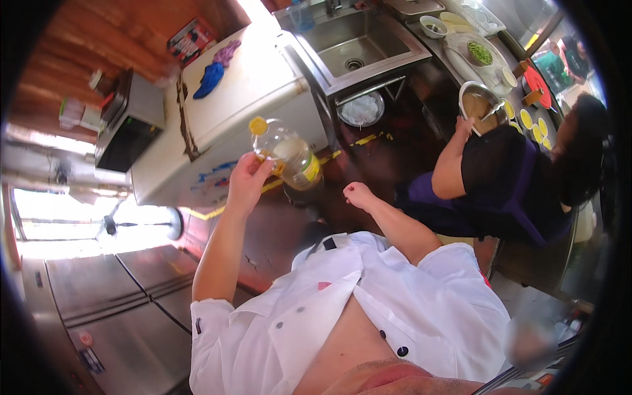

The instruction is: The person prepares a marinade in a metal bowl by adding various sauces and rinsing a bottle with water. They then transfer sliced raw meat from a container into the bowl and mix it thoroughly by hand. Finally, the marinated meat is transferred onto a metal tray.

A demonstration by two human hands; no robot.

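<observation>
My left hand grips the handle of a large clear plastic bottle with a yellow cap. The bottle is tilted, its cap towards the upper left, and holds some pale yellow liquid; its label bears writing. In the middle of the view, my right hand hangs in the air with its fingers curled and nothing visible in it. Behind the bottle stands a white chest freezer with a blue cloth and a purple cloth on its lid.
At the right, a co-worker holds a metal bowl of brown liquid by a counter with small yellow-filled cups. A steel sink stands ahead, a basin below it. Steel refrigerator doors and a microwave oven are at the left.
</observation>
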